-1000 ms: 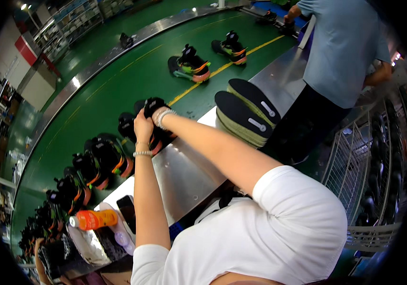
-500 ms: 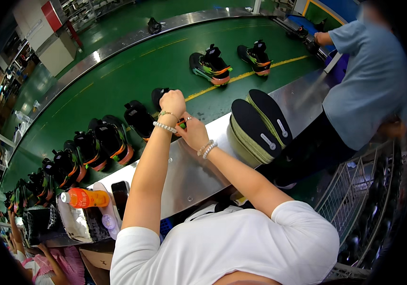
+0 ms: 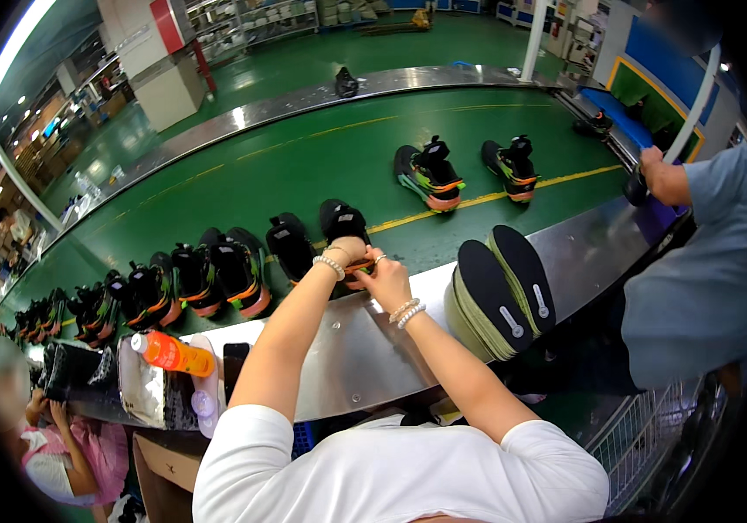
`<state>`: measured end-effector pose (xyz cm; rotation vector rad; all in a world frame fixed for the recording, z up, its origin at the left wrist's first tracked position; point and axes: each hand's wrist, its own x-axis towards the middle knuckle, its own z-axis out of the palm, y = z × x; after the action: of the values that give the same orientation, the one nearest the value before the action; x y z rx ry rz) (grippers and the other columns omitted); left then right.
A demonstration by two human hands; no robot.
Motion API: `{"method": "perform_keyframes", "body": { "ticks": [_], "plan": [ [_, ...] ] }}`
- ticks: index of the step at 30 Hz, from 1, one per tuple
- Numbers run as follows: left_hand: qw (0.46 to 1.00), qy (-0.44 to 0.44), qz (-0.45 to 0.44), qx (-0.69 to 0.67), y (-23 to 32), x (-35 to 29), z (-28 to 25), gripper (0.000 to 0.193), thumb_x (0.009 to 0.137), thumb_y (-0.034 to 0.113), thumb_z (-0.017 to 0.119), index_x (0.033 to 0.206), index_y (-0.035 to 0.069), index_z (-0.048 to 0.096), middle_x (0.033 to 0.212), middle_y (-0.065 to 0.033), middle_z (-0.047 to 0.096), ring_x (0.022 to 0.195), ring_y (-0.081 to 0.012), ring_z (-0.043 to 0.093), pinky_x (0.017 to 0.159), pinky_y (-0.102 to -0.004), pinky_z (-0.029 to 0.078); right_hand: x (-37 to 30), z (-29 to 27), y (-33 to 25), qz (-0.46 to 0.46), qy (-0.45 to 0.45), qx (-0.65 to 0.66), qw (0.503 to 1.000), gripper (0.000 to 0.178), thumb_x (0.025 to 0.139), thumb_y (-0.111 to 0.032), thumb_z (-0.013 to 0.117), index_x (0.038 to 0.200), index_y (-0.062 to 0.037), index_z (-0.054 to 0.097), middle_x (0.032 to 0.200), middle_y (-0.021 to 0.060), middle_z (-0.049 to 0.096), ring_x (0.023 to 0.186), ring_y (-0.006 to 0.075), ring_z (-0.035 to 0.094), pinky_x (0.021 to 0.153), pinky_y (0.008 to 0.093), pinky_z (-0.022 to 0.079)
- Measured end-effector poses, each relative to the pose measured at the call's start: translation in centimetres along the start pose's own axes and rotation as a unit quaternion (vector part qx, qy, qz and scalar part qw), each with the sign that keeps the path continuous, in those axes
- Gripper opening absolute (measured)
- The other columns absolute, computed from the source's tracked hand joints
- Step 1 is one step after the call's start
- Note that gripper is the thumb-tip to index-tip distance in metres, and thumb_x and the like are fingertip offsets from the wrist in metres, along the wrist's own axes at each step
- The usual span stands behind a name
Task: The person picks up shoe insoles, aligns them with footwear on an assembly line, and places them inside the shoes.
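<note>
A black sneaker (image 3: 341,220) with orange and green trim lies on the near edge of the green belt, toe pointing away from me. My left hand (image 3: 353,251) is bunched over its opening, the fingertips hidden against or inside the shoe. At the heel, my right hand (image 3: 386,282) grips with thumb and fingers closed on the orange-green edge. Just left of it stands another black sneaker (image 3: 290,248). On the metal ledge (image 3: 356,357) to the right of my hands rests a stack of black-topped insoles (image 3: 488,296) with pale green sides.
More sneakers (image 3: 234,270) line the belt leftward; two sneakers (image 3: 430,177) stand farther off. An orange drink bottle (image 3: 173,353) and a dark phone (image 3: 235,362) lie at the left. A co-worker in blue (image 3: 696,270) stands right, near a wire rack (image 3: 644,444).
The view has tilted upward, so everything sits lower in the picture. More of the sneaker's toe shows beyond my left hand. My hands remain at the same shoe.
</note>
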<state>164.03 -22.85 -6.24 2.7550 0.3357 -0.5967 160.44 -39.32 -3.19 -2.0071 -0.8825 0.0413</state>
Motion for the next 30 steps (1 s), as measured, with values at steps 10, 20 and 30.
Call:
{"method": "perform_keyframes", "body": {
  "ticks": [10,20,30],
  "plan": [
    [0.958,-0.235,0.153,-0.057,-0.2,0.7,-1.9,0.032,0.084,0.021,0.036,0.091,0.000,0.059,0.085,-0.0023,0.058,0.077,-0.0167,0.051,0.075,-0.0300,0.041,4.2,-7.3,0.0,0.120,-0.192,0.054,0.973,0.042,0.070,-0.025,0.067,0.101,-0.0022,0.052,0.073,0.0116,0.061,0.054,0.0167,0.059,0.051,0.0281,0.047],
    [0.971,-0.206,0.123,0.020,-0.4,-1.7,-1.8,0.022,0.076,0.014,0.046,0.083,0.002,0.062,0.081,-0.0082,0.062,0.075,-0.0223,0.058,0.070,-0.0315,0.046,18.5,-17.0,8.1,0.106,-0.059,-0.257,0.959,0.066,0.063,-0.032,0.071,0.117,-0.0060,0.044,0.103,0.0187,0.056,0.093,0.0295,0.057,0.077,0.0350,0.047],
    [0.812,0.469,-0.098,-0.333,5.1,-6.6,-0.8,0.024,0.082,0.022,0.046,0.086,-0.001,0.055,0.071,-0.0139,0.061,0.068,-0.0284,0.060,0.059,-0.0346,0.050,17.1,-16.8,13.3,0.145,-0.174,-0.248,0.942,0.082,0.055,-0.032,0.076,0.122,-0.0088,0.035,0.109,0.0195,0.054,0.099,0.0333,0.053,0.084,0.0365,0.043]
  ]
}}
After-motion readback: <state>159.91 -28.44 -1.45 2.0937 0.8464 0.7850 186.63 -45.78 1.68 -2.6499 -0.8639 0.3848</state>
